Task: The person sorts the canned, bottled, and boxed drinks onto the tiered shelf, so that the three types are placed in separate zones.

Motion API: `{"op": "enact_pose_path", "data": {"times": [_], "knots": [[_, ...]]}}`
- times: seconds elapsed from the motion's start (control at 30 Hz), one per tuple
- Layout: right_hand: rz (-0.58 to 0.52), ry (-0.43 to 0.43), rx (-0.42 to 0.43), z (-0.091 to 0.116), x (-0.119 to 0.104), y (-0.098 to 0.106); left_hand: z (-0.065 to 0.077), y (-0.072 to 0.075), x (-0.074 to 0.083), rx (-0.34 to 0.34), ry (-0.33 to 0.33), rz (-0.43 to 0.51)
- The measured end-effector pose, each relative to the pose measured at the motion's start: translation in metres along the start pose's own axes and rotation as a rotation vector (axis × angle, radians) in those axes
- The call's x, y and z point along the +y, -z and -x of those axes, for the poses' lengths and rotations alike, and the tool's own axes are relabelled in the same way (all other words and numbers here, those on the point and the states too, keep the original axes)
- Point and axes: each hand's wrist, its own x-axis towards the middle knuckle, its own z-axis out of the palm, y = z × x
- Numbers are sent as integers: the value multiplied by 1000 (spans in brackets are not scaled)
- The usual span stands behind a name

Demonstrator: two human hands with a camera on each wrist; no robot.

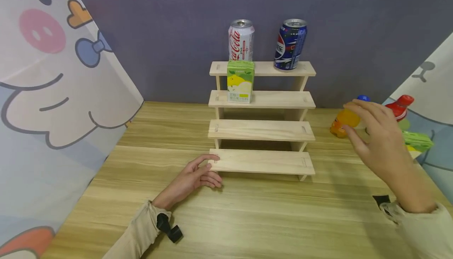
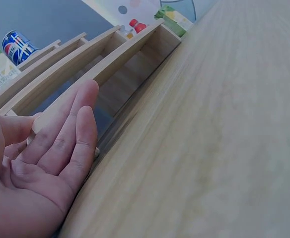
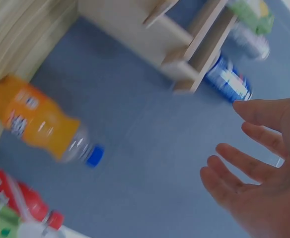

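Note:
My left hand (image 1: 192,178) pinches the left end of the lowest board of a stepped wooden display stand (image 1: 262,160). The left wrist view shows the thumb at the board's edge and the other fingers beneath it. Raised at the right, my right hand (image 1: 383,141) holds nothing, its fingers spread and loosely bent. Behind it in the head view stands an orange soda bottle (image 1: 340,127) with a blue cap. In the right wrist view the orange bottle (image 3: 40,119) is apart from those fingers.
A white Coca-Cola can (image 1: 241,39) and a blue Pepsi can (image 1: 291,45) stand on the top step. One step lower is a green juice carton (image 1: 240,82). Right of the stand are a red-capped bottle (image 1: 400,107) and another green carton (image 1: 419,141), beside a printed cloth wall.

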Motion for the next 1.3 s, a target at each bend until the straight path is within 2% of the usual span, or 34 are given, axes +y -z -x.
{"op": "enact_pose_path", "data": {"times": [0.1,0.2,0.33,0.43,0.7,0.87,1.03,1.17,1.3], "knots": [[34,-61,-14,9,16,11,0,0,0,1,-1,-2],[82,-138,-63,16,32,19,0,0,2,12,14,-6],[134,-250,-127,23,56,25,0,-2,2,20,27,-11],[163,-315,-167,31,74,28,-1,-1,0,7,13,-17],[244,-359,-209,48,110,36,0,-1,2,17,27,-27],[242,-472,-310,57,125,44,1,-1,2,18,24,-28],[200,-528,-398,66,139,47,1,-1,1,20,28,-34],[239,-566,-481,75,149,47,2,-1,2,24,30,-29],[292,-593,-477,82,152,42,2,-2,4,19,27,-22]]}}
